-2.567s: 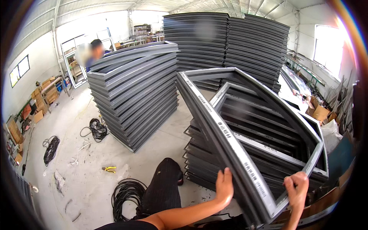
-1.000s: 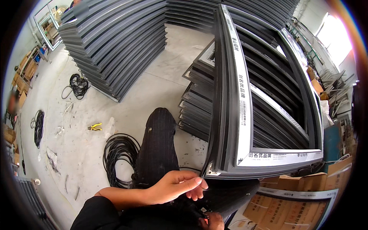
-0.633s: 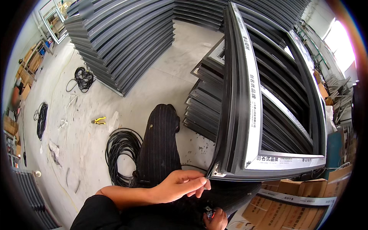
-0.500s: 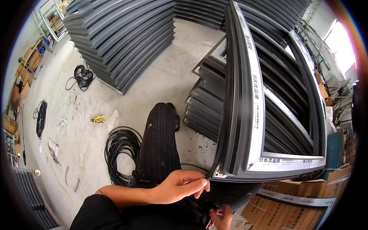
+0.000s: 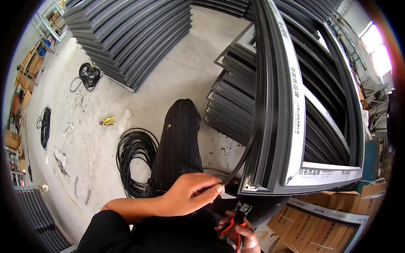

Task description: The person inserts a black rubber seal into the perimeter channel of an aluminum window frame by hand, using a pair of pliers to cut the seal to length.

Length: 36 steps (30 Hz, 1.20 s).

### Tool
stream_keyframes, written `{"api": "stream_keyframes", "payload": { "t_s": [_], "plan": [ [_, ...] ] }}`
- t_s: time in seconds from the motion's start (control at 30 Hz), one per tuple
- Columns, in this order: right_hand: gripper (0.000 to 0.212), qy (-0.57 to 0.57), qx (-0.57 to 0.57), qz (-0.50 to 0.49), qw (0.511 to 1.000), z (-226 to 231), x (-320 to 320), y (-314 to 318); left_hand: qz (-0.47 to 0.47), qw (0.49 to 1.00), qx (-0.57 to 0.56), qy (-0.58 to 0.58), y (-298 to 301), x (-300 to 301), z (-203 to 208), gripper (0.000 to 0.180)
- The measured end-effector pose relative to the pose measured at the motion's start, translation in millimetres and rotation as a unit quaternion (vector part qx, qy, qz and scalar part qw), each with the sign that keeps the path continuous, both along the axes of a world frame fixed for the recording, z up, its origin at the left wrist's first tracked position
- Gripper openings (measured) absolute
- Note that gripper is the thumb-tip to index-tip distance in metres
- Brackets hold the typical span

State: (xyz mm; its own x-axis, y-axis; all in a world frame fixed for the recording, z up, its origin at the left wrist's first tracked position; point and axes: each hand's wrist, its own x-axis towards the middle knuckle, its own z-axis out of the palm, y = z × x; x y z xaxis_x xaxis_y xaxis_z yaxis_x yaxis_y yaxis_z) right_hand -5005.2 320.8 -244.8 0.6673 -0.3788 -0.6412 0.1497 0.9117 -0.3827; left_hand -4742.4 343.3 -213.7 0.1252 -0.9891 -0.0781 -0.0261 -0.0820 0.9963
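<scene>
My left hand [image 5: 192, 195] is pinched on the end of a black rubber sealing strip [image 5: 241, 163]. From there the strip runs up along the outer side of a dark window frame [image 5: 270, 126], bowing away from it near the corner. White printed film covers the frame's face, and its near corner [image 5: 249, 182] lies just right of my fingertips. Lower down, close to my lap, my right hand [image 5: 249, 237] grips cutting pliers [image 5: 240, 215] with orange-red handles, the jaws pointing up toward that corner.
A coil of black strip [image 5: 126, 158] lies on the floor by my knee, with yellow-handled pliers [image 5: 109, 121] beyond it. Stacked dark frames [image 5: 130, 42] stand ahead; more lie under the frame [image 5: 230, 105]. Cardboard boxes [image 5: 303, 227] sit at lower right.
My right hand has come up and forward, bringing the cutting pliers into clear view. My left hand has moved slightly up and left, and the strip now bows out from the frame.
</scene>
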Motion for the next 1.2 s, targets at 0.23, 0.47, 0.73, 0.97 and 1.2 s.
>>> {"api": "stream_keyframes", "payload": {
  "t_s": [0.23,0.47,0.73,0.97,1.2],
  "plan": [
    [0.029,0.205,-0.603,0.258,0.727,36.7,55.1,-50.6,-0.024,0.991,-0.062,-0.117,-2.2,7.3,4.6,0.012],
    [0.022,0.203,-0.688,0.280,0.638,45.4,81.8,-72.5,-0.001,0.968,-0.100,-0.232,-0.5,16.0,7.8,0.007],
    [0.047,0.234,-0.728,0.319,0.560,54.0,83.2,-74.4,-0.026,0.946,-0.129,-0.296,-3.2,23.7,4.3,0.013],
    [0.050,0.251,-0.770,0.307,0.501,56.0,88.3,-75.9,-0.013,0.955,-0.123,-0.270,-0.6,18.4,5.6,0.010],
    [0.047,0.234,-0.767,0.301,0.516,56.5,87.6,-75.8,-0.025,0.932,-0.118,-0.343,1.5,17.4,7.2,0.014]
  ]
}}
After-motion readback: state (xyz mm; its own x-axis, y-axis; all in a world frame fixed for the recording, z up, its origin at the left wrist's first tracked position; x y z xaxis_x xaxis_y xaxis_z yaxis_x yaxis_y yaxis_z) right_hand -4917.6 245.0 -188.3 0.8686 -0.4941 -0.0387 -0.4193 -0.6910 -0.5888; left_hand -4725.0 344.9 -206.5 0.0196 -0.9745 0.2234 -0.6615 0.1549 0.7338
